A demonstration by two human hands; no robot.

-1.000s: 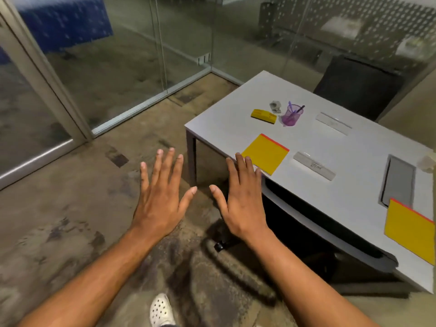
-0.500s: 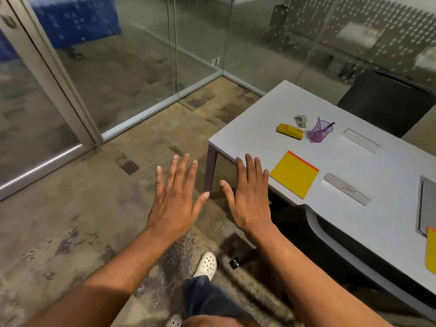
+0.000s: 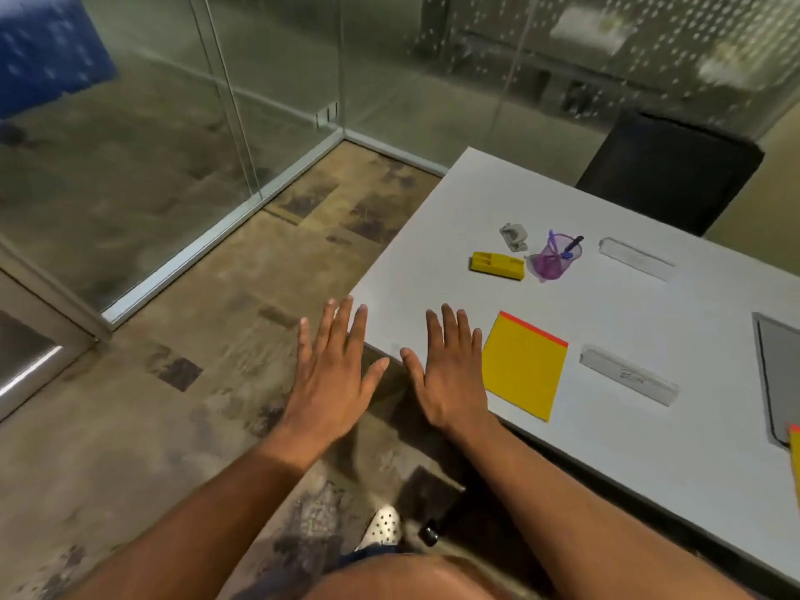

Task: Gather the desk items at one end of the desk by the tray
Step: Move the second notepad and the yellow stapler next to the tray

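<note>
Head view: the yellow notepad (image 3: 524,365) is seen just right of the right hand (image 3: 450,378), held flat and empty; the left hand (image 3: 333,374), also spread, lies farther off.

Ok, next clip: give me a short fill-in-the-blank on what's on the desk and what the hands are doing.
1. Both the left hand and the right hand hold ____.
2. The pad nearest the right hand is ____ with a red top edge.
3. The pens stand in a ____ mesh cup.
4. The yellow stapler lies on the ____ desk.

Missing words: nothing; yellow; purple; white
</note>
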